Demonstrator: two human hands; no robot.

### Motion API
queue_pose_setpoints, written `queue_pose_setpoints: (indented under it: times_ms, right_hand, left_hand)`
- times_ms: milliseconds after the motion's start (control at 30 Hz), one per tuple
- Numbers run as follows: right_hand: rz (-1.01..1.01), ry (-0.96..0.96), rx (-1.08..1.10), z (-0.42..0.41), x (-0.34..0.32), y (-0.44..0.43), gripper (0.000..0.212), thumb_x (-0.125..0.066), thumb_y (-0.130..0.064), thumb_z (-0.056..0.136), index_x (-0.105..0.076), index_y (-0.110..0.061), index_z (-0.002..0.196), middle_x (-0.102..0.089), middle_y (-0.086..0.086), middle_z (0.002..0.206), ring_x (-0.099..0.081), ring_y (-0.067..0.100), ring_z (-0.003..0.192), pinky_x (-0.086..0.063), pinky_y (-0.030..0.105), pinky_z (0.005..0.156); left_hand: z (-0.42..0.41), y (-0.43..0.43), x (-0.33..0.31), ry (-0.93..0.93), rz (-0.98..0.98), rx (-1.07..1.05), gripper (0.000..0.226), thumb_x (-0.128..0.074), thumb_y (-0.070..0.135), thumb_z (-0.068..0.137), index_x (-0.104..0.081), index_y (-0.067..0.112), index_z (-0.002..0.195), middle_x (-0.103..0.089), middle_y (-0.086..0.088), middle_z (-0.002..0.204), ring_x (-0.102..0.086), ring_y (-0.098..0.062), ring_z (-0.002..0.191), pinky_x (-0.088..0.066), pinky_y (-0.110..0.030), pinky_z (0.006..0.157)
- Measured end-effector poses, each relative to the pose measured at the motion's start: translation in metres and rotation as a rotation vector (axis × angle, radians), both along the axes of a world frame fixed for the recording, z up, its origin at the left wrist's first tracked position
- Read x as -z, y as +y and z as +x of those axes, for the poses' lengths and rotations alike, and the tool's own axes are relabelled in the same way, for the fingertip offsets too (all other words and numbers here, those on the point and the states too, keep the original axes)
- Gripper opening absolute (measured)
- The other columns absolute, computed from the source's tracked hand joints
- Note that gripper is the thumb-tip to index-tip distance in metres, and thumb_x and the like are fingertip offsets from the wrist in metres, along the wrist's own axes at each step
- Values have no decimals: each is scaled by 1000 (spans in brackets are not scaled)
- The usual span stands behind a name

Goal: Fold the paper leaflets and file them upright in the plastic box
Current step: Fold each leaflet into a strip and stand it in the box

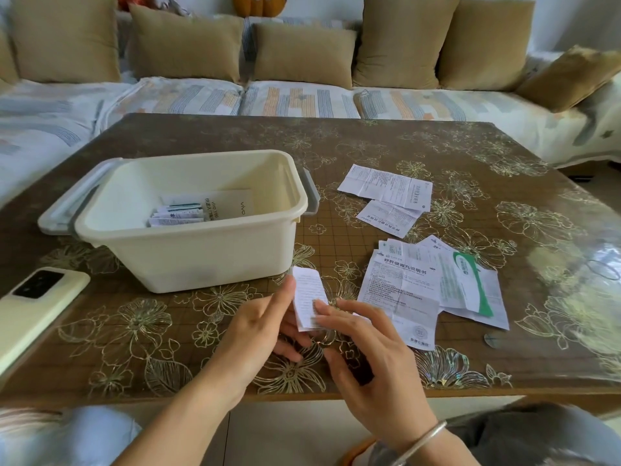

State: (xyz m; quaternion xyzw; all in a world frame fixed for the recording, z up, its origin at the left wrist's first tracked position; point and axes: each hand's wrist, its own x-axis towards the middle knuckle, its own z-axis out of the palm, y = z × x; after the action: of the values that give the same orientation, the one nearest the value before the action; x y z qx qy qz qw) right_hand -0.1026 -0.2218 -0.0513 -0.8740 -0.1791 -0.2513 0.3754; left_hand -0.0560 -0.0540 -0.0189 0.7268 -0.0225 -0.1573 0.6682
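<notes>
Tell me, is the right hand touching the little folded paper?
Touching. The head view shows the right hand's straight fingertips lying on the front of the folded paper, with no gap between them.

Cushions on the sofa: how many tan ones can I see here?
6. Five cushions stand along the sofa back; a sixth cushion leans at the right end. A tan sliver at the left edge may be a seventh.
</notes>
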Motion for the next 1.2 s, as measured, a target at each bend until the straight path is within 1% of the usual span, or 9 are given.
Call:
queue_pose_setpoints:
  times_ms: [100, 200, 333, 500, 700, 867, 933, 1033, 1200]
  right_hand:
    - [23, 5, -18, -1, -2, 1, 30, -55, -14, 85, -65, -23, 113, -56, -26, 125, -52, 11, 119, -49, 23, 87]
    - [223, 58, -28, 3, -10, 2, 25, -51, -17, 90, -65, -23, 110, -59, -20, 118, -59, 11, 107, -49, 19, 79]
    - [328, 106, -53, 19, -35, 4, 26, -69, -18, 85, -64, -21, 111, -63, -12, 114, -62, 10, 102, -52, 15, 75]
    - [307, 143, -176, 40, -77, 23, 36, -74, -10, 78, -66, -21, 111, -70, -9, 89, -68, 8, 83, -55, 18, 73]
    - [100, -28, -135, 75, -115, 54, 20, -73, -20, 77, -74, -21, 97, -66, -15, 77, -63, 1, 69, -52, 12, 67]
    - [-76, -115, -83, 122, -137, 81, 6, -76, -21, 77, -71, -19, 81, -60, -6, 78, -60, 11, 66, -55, 36, 61]
    - [-138, -124, -12, 144, -144, 88, 7, -76, -20, 78, -70, -18, 80, -61, -3, 81, -60, 15, 69, -55, 38, 64]
    - [-212, -14, 49, 176, -150, 95, 5, -74, -20, 81, -70, -18, 81, -67, -5, 78, -64, 15, 73, -55, 34, 73]
    - [-569, 341, 27, 216, -143, 108, 3, -71, -26, 83, -68, -26, 84, -70, -6, 87, -65, 15, 80, -51, 25, 72]
  left_hand:
    - [-1, 1, 0, -26, 17, -10, 34, -57, 42, 86, -74, 18, 104, -75, -4, 86, -68, -13, 70, -55, -25, 57]
    - [-5, 1, 0, -63, 56, 1, 19, -57, 26, 94, -72, 24, 105, -75, 3, 89, -70, -15, 74, -58, -27, 61]
    - [-6, 13, -22, -159, 136, 67, 20, -59, 34, 90, -74, 26, 101, -75, 8, 92, -70, -13, 71, -57, -27, 66]
    - [6, 43, -74, -359, 259, 53, 27, -58, 50, 77, -73, 40, 97, -73, 20, 92, -68, -9, 66, -57, -29, 70]
    - [23, 77, -105, -621, 436, -136, 4, -75, 29, 77, -74, 32, 78, -71, 18, 72, -67, -1, 67, -56, -25, 70]
    - [56, 99, -115, -714, 456, -271, 9, -78, 24, 76, -72, 31, 74, -69, 16, 68, -66, -3, 65, -52, -18, 62]
    - [77, 108, -118, -718, 454, -277, 7, -73, 22, 82, -72, 28, 77, -70, 14, 70, -66, -3, 67, -56, -25, 66]
    - [111, 121, -118, -683, 635, -238, 19, -60, 15, 94, -72, 28, 88, -71, 15, 81, -66, -1, 77, -57, -33, 76]
    - [147, 120, -99, -428, 1116, 97, 40, -50, -3, 89, -65, 25, 114, -61, 11, 114, -59, -14, 95, -52, -31, 86]
